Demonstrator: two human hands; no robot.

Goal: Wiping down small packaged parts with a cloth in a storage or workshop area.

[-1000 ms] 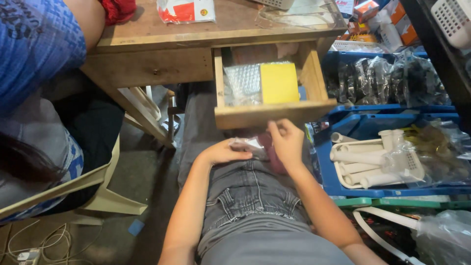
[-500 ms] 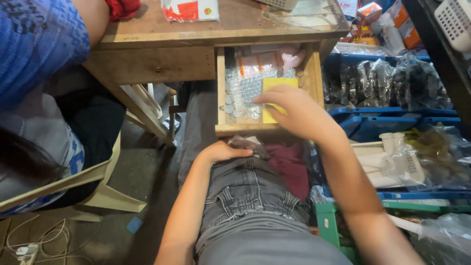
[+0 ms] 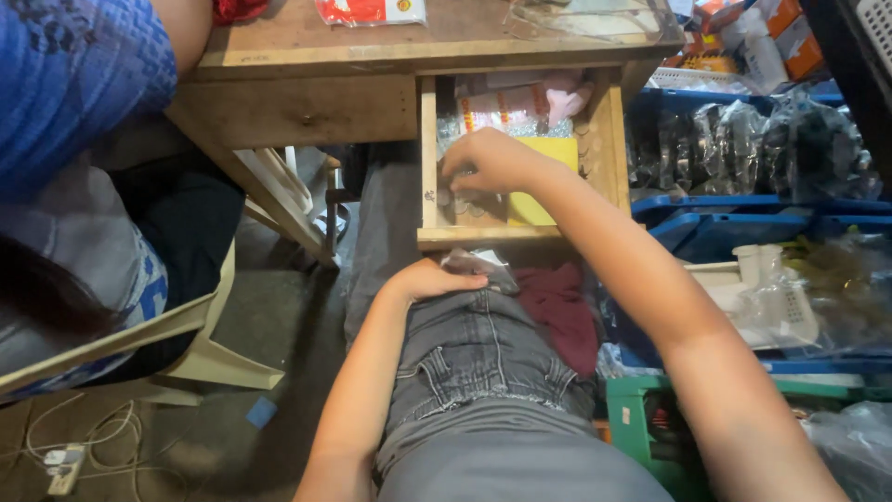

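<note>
My right hand (image 3: 492,160) reaches into the open wooden drawer (image 3: 520,236) of a desk, fingers curled down on clear plastic packets and small round pieces at the drawer's left side. A yellow pad (image 3: 544,181) lies in the drawer just right of that hand. My left hand (image 3: 429,279) rests palm down on my lap, over a clear plastic packet (image 3: 474,263) on my grey jeans. A dark red cloth (image 3: 562,302) lies on my right thigh.
A person in blue sits at the left on a cream plastic chair (image 3: 200,349). The desk top (image 3: 307,42) holds a red and white packet (image 3: 370,9). Blue crates (image 3: 725,218) with bagged goods and white plastic parts (image 3: 753,284) stand at the right; a green crate (image 3: 641,418) below.
My right hand left my lap, went up into the drawer and moved to its left side. The drawer now shows more of its back contents. My left hand stayed on my lap.
</note>
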